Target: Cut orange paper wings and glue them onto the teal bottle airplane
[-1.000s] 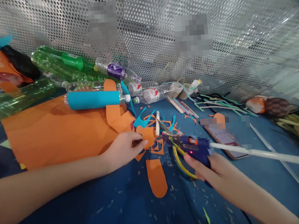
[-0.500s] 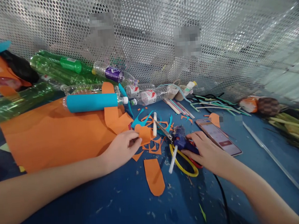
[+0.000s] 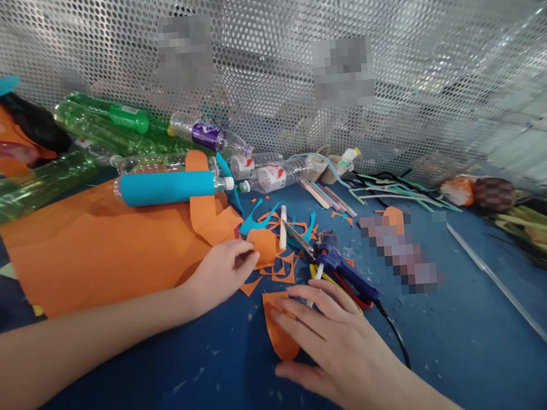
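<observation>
My left hand (image 3: 222, 273) pinches a small orange paper piece (image 3: 263, 245) among paper scraps on the blue table (image 3: 454, 336). My right hand (image 3: 334, 345) lies open with fingers spread over an oblong orange cutout (image 3: 276, 331), its fingertips on the paper. The blue glue gun (image 3: 342, 268) lies on the table just beyond my right hand, no longer held, on top of yellow-handled scissors (image 3: 305, 248). A white glue stick (image 3: 283, 227) lies by the scraps.
A large orange sheet (image 3: 97, 250) covers the left, with a teal-wrapped bottle (image 3: 168, 187) on it. Green and clear plastic bottles (image 3: 106, 126) pile along a perforated metal screen (image 3: 381, 7). Straws (image 3: 386, 190) and a phone (image 3: 400, 252) lie right.
My right hand set the glue gun down on the table, let go, and moved back and left onto the oblong orange cutout. My left hand stayed on its paper piece.
</observation>
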`<state>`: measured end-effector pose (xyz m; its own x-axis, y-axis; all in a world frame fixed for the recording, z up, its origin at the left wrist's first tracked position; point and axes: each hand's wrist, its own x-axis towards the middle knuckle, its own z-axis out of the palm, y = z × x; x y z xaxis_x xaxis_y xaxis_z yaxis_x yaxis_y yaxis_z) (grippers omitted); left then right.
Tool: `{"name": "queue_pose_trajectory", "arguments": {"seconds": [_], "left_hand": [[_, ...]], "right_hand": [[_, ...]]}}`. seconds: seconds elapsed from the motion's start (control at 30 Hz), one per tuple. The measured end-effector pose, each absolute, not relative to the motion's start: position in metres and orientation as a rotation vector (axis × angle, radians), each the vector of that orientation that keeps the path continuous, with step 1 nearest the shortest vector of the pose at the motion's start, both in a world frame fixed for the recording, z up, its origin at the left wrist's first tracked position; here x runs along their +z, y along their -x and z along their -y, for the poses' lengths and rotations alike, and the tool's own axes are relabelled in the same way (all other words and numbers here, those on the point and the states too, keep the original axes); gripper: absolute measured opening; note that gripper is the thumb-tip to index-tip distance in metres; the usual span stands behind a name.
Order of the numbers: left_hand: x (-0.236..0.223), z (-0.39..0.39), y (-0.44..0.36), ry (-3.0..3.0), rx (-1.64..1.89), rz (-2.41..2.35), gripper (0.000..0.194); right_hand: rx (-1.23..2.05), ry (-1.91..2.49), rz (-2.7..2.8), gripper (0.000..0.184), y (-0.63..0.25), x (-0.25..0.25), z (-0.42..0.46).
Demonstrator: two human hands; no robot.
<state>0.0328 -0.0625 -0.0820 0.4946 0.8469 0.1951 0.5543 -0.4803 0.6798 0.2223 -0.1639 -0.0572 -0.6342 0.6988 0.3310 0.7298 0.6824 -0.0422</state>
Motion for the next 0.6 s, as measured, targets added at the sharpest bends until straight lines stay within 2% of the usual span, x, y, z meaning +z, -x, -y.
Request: {"name": "queue_pose_trajectory", "arguments": {"seconds": [0.07,0.1,0.23,0.3,0.6], "left_hand": [[-0.0815,0.0624,-0.0328,-2.194,0.709,-1.139,0.028],[-0.0814,0.0624,-0.0327,-2.194,0.709,-1.139,0.029],[-0.0818,0.062,-0.0326,-2.202,0.712,-1.147,0.029],[-0.0818,0.0621,-0.0328,-2.202,0.719,-1.136,0.029],[-0.0781,0.0658,-0.0326,-2.159,0.693,-1.116,0.027]], "right_hand": [[-0.115,1.138,2.62,0.052,-0.2249,-0.0624,0.1626],[-0.118,1.144,2.624,0.05,-0.2264,-0.0632,0.162],[-0.192,1.121,2.61,0.022,-0.2267,-0.0612,0.1635],[-0.227,1.109,2.594,0.015,-0.2245,-0.0608,0.1655],[-0.116,0.954,2.63,0.016,-0.2265,-0.0595,0.1674]]}}
